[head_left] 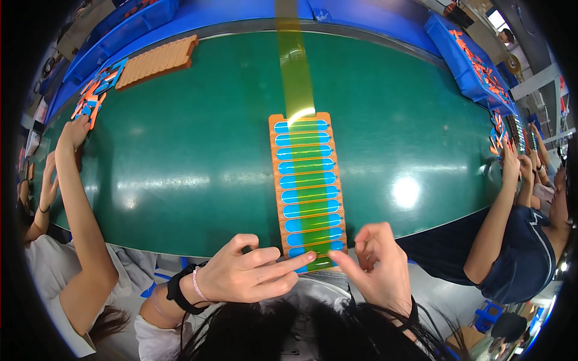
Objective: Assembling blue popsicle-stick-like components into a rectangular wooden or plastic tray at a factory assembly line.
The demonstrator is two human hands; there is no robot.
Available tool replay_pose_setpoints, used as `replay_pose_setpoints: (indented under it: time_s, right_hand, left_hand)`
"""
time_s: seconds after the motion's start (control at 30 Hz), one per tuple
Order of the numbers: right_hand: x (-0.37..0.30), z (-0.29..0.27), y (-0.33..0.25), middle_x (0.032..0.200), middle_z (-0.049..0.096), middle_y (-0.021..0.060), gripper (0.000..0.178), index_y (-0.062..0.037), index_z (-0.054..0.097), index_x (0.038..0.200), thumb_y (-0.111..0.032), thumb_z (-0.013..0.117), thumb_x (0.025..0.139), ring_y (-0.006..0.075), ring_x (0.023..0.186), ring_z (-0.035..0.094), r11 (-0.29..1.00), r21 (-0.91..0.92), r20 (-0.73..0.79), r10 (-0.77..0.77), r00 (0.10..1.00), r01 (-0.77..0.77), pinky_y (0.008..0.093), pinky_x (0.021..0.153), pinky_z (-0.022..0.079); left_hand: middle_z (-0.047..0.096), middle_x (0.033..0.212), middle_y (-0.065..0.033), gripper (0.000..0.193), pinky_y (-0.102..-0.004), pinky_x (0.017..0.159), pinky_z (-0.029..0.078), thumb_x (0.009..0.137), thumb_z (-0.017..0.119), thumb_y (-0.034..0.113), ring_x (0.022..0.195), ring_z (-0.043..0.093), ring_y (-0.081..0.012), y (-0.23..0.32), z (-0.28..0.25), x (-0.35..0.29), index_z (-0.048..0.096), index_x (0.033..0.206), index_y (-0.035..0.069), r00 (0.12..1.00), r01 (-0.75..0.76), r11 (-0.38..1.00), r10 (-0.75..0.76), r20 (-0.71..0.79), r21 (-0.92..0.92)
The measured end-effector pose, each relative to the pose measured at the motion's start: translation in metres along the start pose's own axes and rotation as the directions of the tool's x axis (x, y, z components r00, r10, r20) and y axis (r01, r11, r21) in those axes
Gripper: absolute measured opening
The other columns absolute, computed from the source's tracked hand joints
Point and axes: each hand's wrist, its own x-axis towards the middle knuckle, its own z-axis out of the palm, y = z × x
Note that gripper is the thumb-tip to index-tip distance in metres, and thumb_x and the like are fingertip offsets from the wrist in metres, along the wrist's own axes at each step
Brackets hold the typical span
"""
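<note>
A long orange-brown ridged holder (325,116) lies lengthwise in front of me. Blue rounded strips (290,180) fill its slots one above another. Clear yellow tape (295,72) runs down the middle over the strips and stretches past the holder's far end to the table's far side. My left hand (241,274) reaches in at the near end, index finger stretched onto the tape and the other fingers bent. Opposite it, my right hand (380,268) has its thumb out at the tape's near end, fingers curled apart from the thumb. Neither hand visibly grips anything.
On the green table (198,132), another ridged holder (158,62) lies far left, beside loose orange and blue pieces (93,99). Blue bins stand at the far left (102,54) and far right (442,51). Co-workers' hands (73,132) work at both sides.
</note>
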Motion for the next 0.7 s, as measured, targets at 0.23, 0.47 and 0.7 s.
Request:
replay_pose_setpoints:
  time_s: [0.23,0.47,0.7]
  right_hand:
    - [0.024,0.001,-0.005,0.057,0.043,-0.0004,0.037,-0.0041,0.035,0.082,-0.012,0.07,0.071,0.0026,0.051,0.042,0.986,0.143,0.201,0.059,0.978,-0.089,0.0176,0.045,0.036]
    - [0.025,-0.013,-0.002,0.065,0.045,0.0048,0.028,-0.0018,0.034,0.085,-0.007,0.061,0.077,0.0118,0.053,0.051,0.957,0.248,0.346,0.058,0.936,-0.151,0.0257,0.046,0.039]
    - [0.02,-0.019,-0.029,0.082,0.049,0.0064,0.022,-0.0017,0.033,0.096,0.003,0.05,0.081,0.018,0.075,0.062,0.907,0.42,0.263,-0.094,0.96,-0.026,0.0261,0.063,0.047]
  left_hand:
    - [0.057,0.107,0.0098,0.012,-0.023,0.065,0.031,0.071,0.063,0.015,0.076,0.042,-0.0063,0.003,-0.006,0.0,0.052,0.067,0.018,0.999,-0.019,0.998,0.017,0.036,0.057]
    - [0.056,0.109,0.0087,0.011,-0.0228,0.065,0.032,0.073,0.061,0.016,0.073,0.043,-0.0065,0.002,-0.008,0.004,0.052,0.067,0.017,0.998,-0.01,1.0,0.009,0.061,0.024]
    - [0.053,0.075,0.0027,0.01,-0.0231,0.061,0.035,0.072,0.058,0.012,0.067,0.043,-0.0068,0.017,-0.018,0.017,0.049,0.068,0.012,0.978,-0.143,0.966,0.104,0.18,0.217]
